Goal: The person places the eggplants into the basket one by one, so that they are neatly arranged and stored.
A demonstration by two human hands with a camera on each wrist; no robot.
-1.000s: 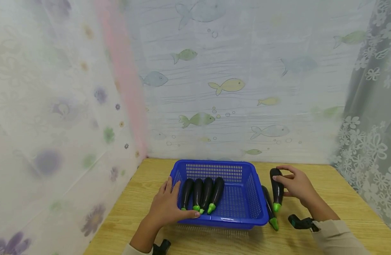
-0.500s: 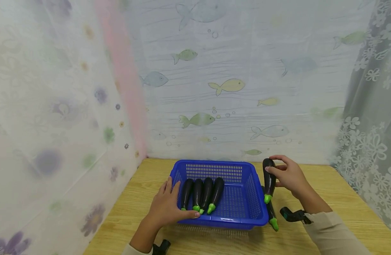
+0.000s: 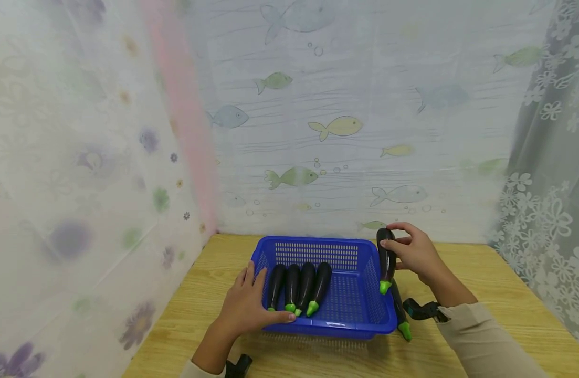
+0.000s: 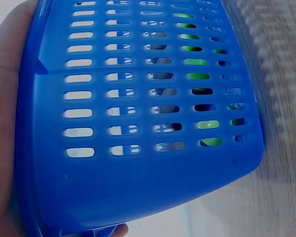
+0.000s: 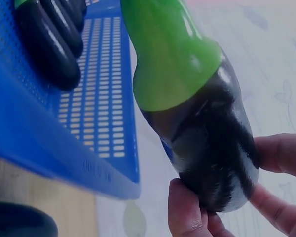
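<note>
A blue plastic basket point(image 3: 336, 325) with slotted walls stands on the table. Inside it, several dark eggplants point(image 3: 322, 286) with green stems lie side by side on the left. My left hand point(image 3: 245, 307) holds the basket's near left corner, thumb along the front rim and fingers over the left side. Another eggplant point(image 3: 387, 257) is pinched near its thick end by my right hand point(image 3: 418, 254), stem pointing down, at the basket's right rim. Fingertips point(image 5: 185, 210) press its dark skin in the right wrist view. One more eggplant point(image 3: 400, 312) lies outside, against the basket's right wall.
The wood-grain table point(image 3: 478, 294) extends to both sides of the basket. Behind it hangs a pale fish-print curtain point(image 3: 346, 173), with a flowered sheet point(image 3: 95, 210) on the left. A black wrist strap mount point(image 3: 421, 310) sits under my right wrist.
My right hand has moved left and a little upward, carrying its eggplant from above the table to the basket's right rim. My left hand and the basket have stayed put.
</note>
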